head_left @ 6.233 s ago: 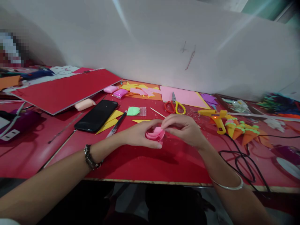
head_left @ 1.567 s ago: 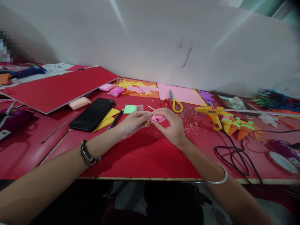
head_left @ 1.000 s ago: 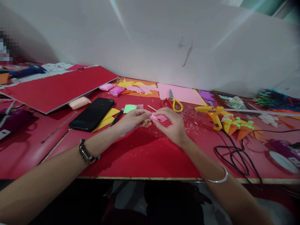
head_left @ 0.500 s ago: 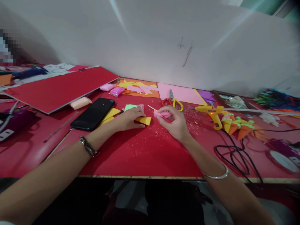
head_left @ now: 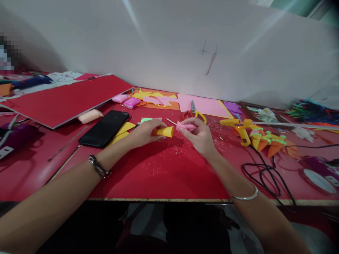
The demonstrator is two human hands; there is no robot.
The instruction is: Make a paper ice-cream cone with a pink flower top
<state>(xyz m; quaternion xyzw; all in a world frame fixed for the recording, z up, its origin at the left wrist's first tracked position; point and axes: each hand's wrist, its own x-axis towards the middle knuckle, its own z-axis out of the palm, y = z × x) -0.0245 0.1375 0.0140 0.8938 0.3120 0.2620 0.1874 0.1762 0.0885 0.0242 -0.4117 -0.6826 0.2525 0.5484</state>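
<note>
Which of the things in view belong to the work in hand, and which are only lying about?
Work: yellow rolled piece in left hand; pink rolled piece in right hand; probably glue gun (light on), scissors.

Lying about, seemingly: phone, peach packet.

1 black phone (head_left: 104, 128) lies near 1 large red board (head_left: 69, 98).

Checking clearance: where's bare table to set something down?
Best: nearer than left hand and right hand, to the table edge; bits litter its far part. Smaller: between phone and socket box. Crowded: scissors and paper scraps at back; glue gun and cones at right.
</note>
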